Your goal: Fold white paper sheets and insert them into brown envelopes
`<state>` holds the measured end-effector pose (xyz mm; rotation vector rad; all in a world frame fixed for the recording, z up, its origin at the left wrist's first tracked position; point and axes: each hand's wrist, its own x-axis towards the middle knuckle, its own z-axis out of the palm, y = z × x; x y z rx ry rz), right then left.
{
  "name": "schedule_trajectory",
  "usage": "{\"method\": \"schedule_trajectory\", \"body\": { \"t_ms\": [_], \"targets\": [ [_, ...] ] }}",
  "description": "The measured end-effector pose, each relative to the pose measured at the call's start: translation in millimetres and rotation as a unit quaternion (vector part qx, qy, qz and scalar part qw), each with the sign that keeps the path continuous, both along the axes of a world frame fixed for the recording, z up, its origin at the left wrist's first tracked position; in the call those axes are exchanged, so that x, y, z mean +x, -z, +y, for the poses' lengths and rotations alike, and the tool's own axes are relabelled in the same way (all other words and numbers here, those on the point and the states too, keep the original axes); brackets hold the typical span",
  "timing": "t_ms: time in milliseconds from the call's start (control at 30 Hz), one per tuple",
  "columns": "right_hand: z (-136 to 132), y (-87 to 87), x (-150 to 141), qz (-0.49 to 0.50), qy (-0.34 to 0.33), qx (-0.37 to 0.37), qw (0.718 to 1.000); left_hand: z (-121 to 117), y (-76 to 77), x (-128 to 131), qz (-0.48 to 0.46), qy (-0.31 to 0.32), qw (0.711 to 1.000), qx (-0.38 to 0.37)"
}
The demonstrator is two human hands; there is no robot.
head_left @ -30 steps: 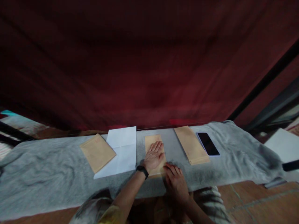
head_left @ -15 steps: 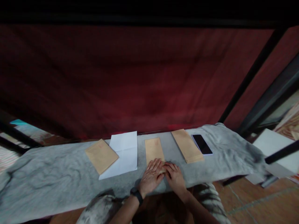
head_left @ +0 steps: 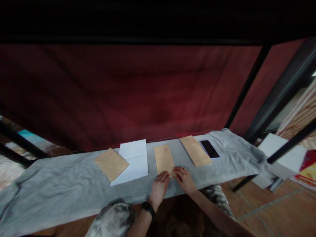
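Note:
A brown paper envelope [head_left: 164, 158] lies lengthwise in front of me on the grey cloth. My left hand [head_left: 160, 187], with a black band on the wrist, pinches the envelope's near end at its left side. At the right side of that same end, my right hand [head_left: 184, 179] has its fingers closed on the paper. The near edge looks folded between the two hands, though the fingers partly hide it. To the left, another brown envelope [head_left: 111, 163] overlaps a creased white sheet [head_left: 137, 161]. On the right lies a third brown envelope [head_left: 196, 151].
A phone [head_left: 209, 149] rests beside the right envelope. The grey cloth [head_left: 74, 184] covers a narrow, bench-like surface. Behind it hangs a dark red curtain [head_left: 153, 98], with black frame bars [head_left: 247, 87] at the sides. White boards [head_left: 281, 153] stand low at the right.
My hands have gone from lying flatter over the envelope's near end to gripping that end with bent fingers, slightly apart. The camera view has shifted a little.

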<state>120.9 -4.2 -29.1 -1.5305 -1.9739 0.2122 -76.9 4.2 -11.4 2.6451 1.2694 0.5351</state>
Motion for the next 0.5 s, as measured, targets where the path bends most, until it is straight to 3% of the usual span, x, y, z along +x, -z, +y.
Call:
{"method": "schedule_trajectory", "body": {
  "t_ms": [200, 333, 500],
  "targets": [
    [26, -0.4, 1, 0.028, -0.066, 0.003, 0.997, 3, -2.5, 1, 0.014, -0.005, 1.000, -0.006],
    [59, -2.4, -7, -0.049, -0.122, -0.008, 0.991, 4, -6.4, 2, -0.023, -0.012, 0.999, -0.021],
    [105, 3.3, -12, -0.124, -0.123, 0.008, 0.985, 3, -5.9, 3, -0.019, -0.029, 0.998, -0.056]
  ]
}}
